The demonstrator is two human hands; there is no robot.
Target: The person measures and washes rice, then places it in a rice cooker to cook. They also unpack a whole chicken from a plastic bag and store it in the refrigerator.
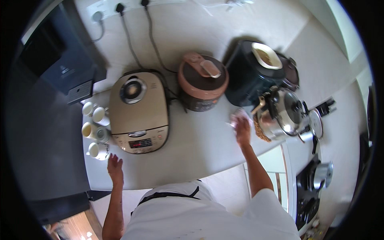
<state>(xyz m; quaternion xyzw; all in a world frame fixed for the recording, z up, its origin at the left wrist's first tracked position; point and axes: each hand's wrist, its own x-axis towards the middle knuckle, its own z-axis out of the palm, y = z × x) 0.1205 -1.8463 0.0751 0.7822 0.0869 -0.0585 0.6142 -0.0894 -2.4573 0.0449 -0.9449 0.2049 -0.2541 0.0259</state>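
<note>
My right hand (242, 132) is on a pale pink cloth (240, 115) and presses it to the white countertop (198, 147). The cloth lies just left of a steel pot with a glass lid (288, 112). My left hand (115, 168) holds nothing, its fingers slightly apart. It is over the front left of the countertop, beside a white cup with dark marks (97, 150). A gold rice cooker (139, 117) with a lit display stands between my hands, towards the left. Behind the middle of the countertop is a pink and dark electric pressure cooker (202, 81).
Several cups and mugs (100, 116) crowd the left edge by a dark refrigerator (45, 126). A dark bin-like container (252, 78) carries a white dish (267, 56). Power cords (129, 39) hang from wall sockets. At right are a small saucepan (316, 123) and a hob (307, 192) with another pot (322, 175).
</note>
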